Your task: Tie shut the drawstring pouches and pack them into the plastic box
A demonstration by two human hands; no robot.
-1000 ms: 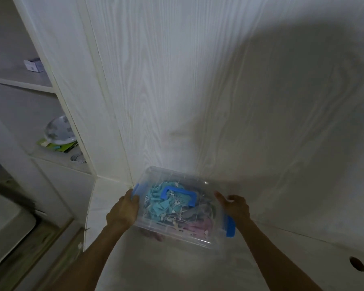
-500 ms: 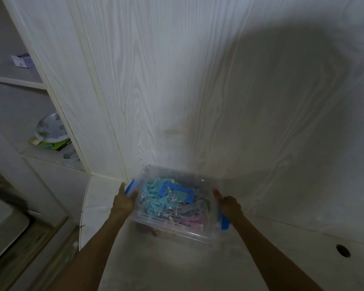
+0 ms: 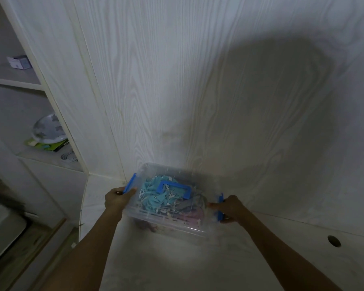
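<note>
A clear plastic box [image 3: 178,224] with a lid, a blue handle [image 3: 173,186] and blue side latches stands on the white table against the wall. Through it show several drawstring pouches [image 3: 156,198], teal ones with white prints at the left, pink and grey ones at the right. My left hand [image 3: 117,199] grips the box's left end at the blue latch [image 3: 129,182]. At the right end, my right hand [image 3: 229,208] holds the other blue latch [image 3: 220,208], thumb on the lid.
The white wood-grain table [image 3: 177,259] meets a white wall panel [image 3: 198,80] just behind the box. A cable hole [image 3: 334,241] sits at the right. Open shelves at the left hold a small box [image 3: 19,62], a patterned plate [image 3: 48,129] and papers.
The box has stayed at the wall. Both hands have shifted on its ends to the blue latches, and both latches have swung outward.
</note>
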